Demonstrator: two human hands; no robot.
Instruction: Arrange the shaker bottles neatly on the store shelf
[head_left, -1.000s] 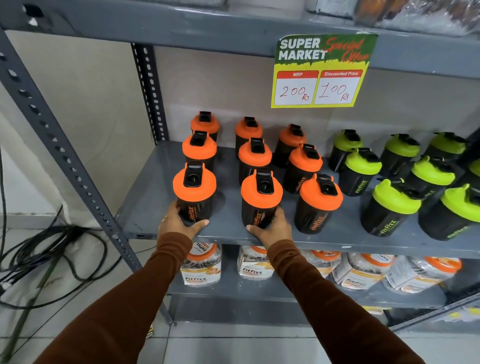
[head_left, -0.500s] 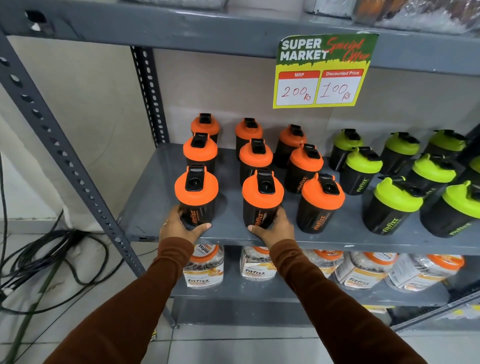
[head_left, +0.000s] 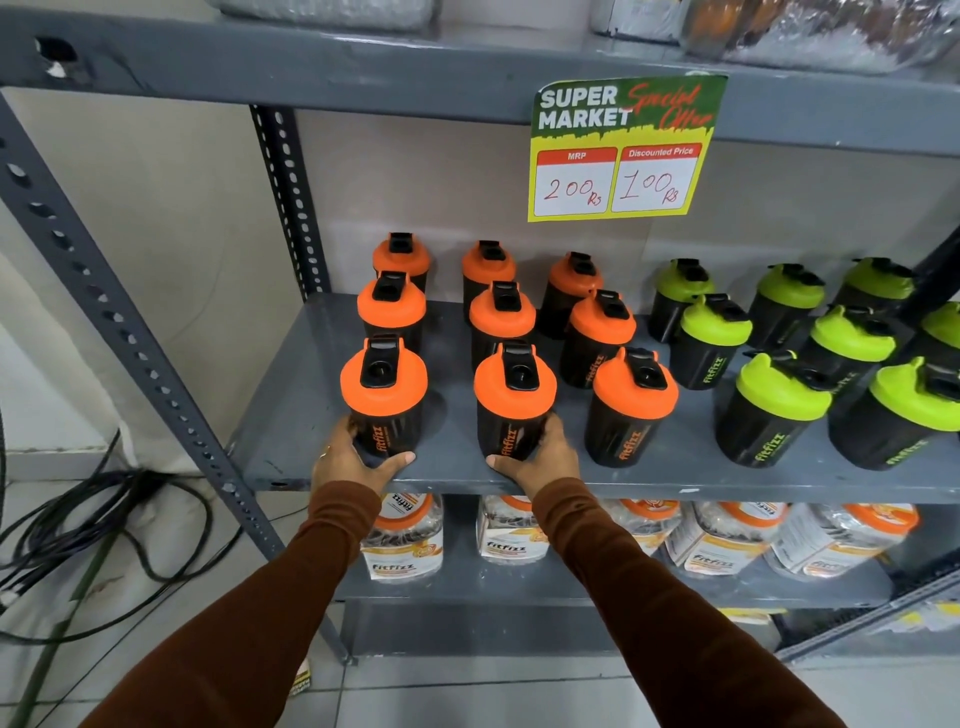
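Observation:
Black shaker bottles with orange lids stand in three columns on the grey shelf (head_left: 457, 470). My left hand (head_left: 348, 460) wraps the base of the front left orange-lidded bottle (head_left: 383, 397). My right hand (head_left: 540, 457) wraps the base of the front middle orange-lidded bottle (head_left: 514, 402). Both bottles stand upright near the shelf's front edge. A third front bottle (head_left: 631, 410) stands untouched to the right. Several green-lidded bottles (head_left: 774, 410) fill the shelf's right side.
A slotted grey upright post (head_left: 130, 338) runs diagonally at the left. A price sign (head_left: 618, 150) hangs from the shelf above. Jars (head_left: 405, 540) line the lower shelf. Black cables (head_left: 78, 530) lie on the tiled floor to the left.
Both hands keep their hold on the two front bottles, which stay put. Only the view shifts slightly.

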